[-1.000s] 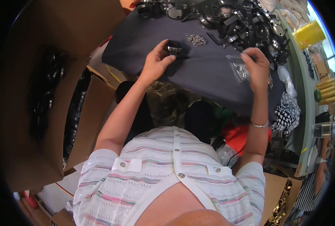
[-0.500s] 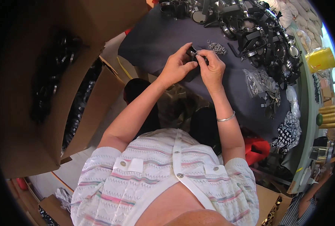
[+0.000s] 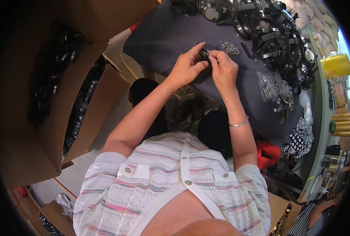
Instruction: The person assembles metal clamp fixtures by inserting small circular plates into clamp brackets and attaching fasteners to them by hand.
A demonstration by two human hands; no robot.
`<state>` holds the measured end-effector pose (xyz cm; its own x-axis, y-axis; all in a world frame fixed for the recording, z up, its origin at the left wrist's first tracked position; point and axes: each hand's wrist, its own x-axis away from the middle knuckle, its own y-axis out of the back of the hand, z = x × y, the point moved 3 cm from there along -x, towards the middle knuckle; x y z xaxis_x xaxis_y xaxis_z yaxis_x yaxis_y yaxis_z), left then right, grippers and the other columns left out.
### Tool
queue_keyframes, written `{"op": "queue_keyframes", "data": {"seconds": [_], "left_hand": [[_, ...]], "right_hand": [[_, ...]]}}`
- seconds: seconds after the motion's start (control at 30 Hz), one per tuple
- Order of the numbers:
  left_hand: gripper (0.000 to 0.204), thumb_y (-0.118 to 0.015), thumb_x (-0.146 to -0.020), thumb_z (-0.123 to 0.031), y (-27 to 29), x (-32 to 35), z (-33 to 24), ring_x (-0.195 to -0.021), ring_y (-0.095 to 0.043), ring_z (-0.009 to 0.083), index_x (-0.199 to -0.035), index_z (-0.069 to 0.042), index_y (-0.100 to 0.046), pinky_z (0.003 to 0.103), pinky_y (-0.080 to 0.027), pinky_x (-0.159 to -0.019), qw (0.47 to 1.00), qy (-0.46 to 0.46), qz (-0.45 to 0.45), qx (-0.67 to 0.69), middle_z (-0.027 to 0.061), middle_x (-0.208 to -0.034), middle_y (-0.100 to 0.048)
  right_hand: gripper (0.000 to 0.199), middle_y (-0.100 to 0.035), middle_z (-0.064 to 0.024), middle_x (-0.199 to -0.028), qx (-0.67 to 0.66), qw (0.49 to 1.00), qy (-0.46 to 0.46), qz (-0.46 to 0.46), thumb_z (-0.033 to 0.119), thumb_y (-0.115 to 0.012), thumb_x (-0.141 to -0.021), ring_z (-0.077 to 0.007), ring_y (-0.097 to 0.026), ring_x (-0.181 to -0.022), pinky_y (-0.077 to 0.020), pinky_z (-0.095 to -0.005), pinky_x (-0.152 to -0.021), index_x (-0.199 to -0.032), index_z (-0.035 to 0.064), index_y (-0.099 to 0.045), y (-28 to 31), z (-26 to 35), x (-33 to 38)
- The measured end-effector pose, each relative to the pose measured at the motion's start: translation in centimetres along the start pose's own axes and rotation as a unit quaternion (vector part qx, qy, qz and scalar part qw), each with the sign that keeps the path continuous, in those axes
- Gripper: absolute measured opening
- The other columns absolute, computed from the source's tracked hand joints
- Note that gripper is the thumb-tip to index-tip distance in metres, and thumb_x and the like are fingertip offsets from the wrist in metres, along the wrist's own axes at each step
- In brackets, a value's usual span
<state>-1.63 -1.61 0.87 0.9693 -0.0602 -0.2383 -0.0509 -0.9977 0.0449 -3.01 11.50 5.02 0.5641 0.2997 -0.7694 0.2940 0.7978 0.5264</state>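
Above the near edge of the dark grey table covering, my two hands meet at a black strap. My left hand is closed on the strap, thumb and fingers on either side of it. Pinched at the strap by my right hand is a small shiny metal piece, mostly covered by the fingertips. Just beyond my right hand lies a small heap of silver metal loops. A large pile of black straps with round silver buckles covers the far right of the table.
Right of my hands lies a clear plastic bag beside loose metal pieces. At left stand cardboard boxes holding black straps. Yellow tape rolls sit at the far right. A person's arm shows at the lower right.
My right hand has shifted slightly right and nearer me, and a little more of the shiny piece shows between the fingers. My left hand keeps its grip on the strap.
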Motion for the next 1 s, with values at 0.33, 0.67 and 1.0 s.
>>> {"op": "queue_keyframes", "data": {"seconds": [0.33,0.67,1.0], "left_hand": [[0.045,-0.057,-0.081,-0.001,-0.2,-0.3,0.4,-0.082,-0.051,0.0064,-0.125,0.001,-0.046,0.021,-0.043,-0.075,0.999,-0.018,0.018,0.032,0.0024,-0.088,-0.057],[0.052,-0.058,-0.081,-0.001,0.1,0.0,0.2,-0.081,-0.052,0.0081,-0.129,0.001,-0.037,0.023,-0.044,-0.074,0.999,-0.022,0.010,0.046,0.0042,-0.092,-0.057],[0.055,-0.060,-0.080,-0.001,0.2,-0.1,0.1,-0.077,-0.051,0.0071,-0.129,0.001,-0.036,0.022,-0.044,-0.069,1.000,-0.008,0.008,0.020,0.0032,-0.086,-0.056]], "right_hand": [[0.013,-0.063,-0.0104,-0.078,-0.075,0.997,-0.003,-0.035,-0.005,-0.064,-0.074,-0.0270,-0.064,-0.070,-0.0509,-0.0316,-0.059,-0.083,0.0018,-0.057,-0.4,-0.4,0.7],[0.017,-0.064,-0.0103,-0.081,0.045,0.998,0.038,-0.033,-0.004,-0.063,-0.076,-0.0273,-0.064,-0.070,-0.0526,-0.0331,-0.058,-0.088,0.0032,-0.055,-0.7,0.6,1.2],[0.015,-0.062,-0.0105,-0.078,0.019,0.998,0.035,-0.054,-0.002,-0.063,-0.077,-0.0291,-0.063,-0.068,-0.0518,-0.0343,-0.056,-0.088,0.0035,-0.055,-0.8,0.0,1.4]]}}
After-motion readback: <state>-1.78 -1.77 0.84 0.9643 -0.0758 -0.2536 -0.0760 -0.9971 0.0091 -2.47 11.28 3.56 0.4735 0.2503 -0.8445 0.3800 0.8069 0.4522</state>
